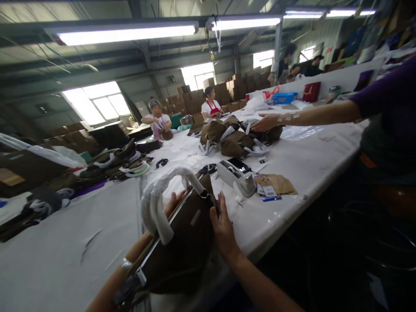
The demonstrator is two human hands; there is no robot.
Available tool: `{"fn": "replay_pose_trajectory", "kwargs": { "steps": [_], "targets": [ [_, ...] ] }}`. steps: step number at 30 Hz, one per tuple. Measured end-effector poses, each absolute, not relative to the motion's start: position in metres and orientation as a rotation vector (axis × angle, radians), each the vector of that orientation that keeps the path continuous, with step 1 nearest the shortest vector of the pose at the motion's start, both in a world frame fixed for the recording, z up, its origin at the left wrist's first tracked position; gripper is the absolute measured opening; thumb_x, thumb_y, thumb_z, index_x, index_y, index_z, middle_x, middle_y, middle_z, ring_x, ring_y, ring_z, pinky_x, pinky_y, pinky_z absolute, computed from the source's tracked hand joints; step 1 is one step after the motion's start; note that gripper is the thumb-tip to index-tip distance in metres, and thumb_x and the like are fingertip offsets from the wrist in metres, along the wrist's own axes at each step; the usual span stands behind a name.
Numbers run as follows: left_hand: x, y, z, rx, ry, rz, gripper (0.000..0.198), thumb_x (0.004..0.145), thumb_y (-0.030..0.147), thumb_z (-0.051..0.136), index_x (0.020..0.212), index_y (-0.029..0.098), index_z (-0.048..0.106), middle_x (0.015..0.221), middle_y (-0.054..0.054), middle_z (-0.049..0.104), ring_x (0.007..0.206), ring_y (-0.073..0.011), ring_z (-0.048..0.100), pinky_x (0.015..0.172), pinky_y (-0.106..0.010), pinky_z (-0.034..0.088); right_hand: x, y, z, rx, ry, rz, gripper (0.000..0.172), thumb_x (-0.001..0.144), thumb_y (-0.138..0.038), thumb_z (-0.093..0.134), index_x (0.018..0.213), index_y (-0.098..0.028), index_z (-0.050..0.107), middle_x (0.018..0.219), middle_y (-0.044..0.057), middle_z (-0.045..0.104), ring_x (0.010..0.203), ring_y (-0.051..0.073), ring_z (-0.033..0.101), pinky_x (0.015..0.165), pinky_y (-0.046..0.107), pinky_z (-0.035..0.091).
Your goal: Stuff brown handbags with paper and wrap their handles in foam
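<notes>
A dark olive-brown handbag [190, 242] stands tilted near the front of the table, a silver zip along its top. White wrapping covers its handles [156, 203]. Behind the bag, my left hand [174, 203] grips its far side; the bag hides part of that hand. My right hand [224, 229] presses against the near end of the bag, fingers pointing up beside a metal ring and strap end. Just past the bag is a grey tape dispenser [235, 177], with a dark phone [238, 165] beside it.
Brown paper tags [276, 184] lie right of the dispenser. A pile of similar bags [235, 138] sits farther back, where a co-worker's hand [266, 122] reaches in from the right. More bags [113, 162] line the left side. Other people work across the table [107, 229].
</notes>
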State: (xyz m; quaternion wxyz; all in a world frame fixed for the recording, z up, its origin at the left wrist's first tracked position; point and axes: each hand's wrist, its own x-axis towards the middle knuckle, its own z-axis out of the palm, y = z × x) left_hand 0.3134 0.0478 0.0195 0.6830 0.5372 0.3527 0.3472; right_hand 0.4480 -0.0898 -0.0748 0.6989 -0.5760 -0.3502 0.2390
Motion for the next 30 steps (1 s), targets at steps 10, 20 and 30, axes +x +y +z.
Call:
{"fn": "replay_pose_trajectory", "kwargs": {
  "steps": [10,20,30],
  "targets": [
    [0.263,-0.029,0.119,1.876,0.888,0.769,0.082,0.082,0.082,0.045,0.136,0.022,0.059,0.124,-0.012,0.071,0.120,-0.0380,0.060,0.101,-0.048,0.044,0.477,-0.090,-0.019,-1.205,-1.121,-0.240,0.042,0.099,-0.029,0.056,0.141,-0.026,0.051,0.140,0.007,0.058,0.134,0.021,0.049,0.115,0.041,0.040],
    [0.267,-0.002,0.155,2.617,0.935,0.809,0.061,0.088,0.040,0.062,0.145,0.024,0.045,0.111,-0.007,0.068,0.081,-0.0217,0.067,0.073,-0.035,0.055,0.480,-0.062,0.061,-1.125,-1.395,-0.174,0.020,0.090,-0.019,0.067,0.109,-0.019,0.071,0.104,0.006,0.074,0.094,0.019,0.069,0.088,0.028,0.054],
    [0.247,-0.033,0.130,2.773,0.876,1.042,0.029,0.098,0.039,0.054,0.109,0.021,0.073,0.104,-0.009,0.075,0.095,-0.0250,0.068,0.083,-0.033,0.051,0.473,-0.088,0.064,-0.943,-1.463,0.734,0.031,0.095,-0.046,0.060,0.093,-0.018,0.072,0.081,0.005,0.071,0.073,0.016,0.066,0.065,0.026,0.050]
  ]
}}
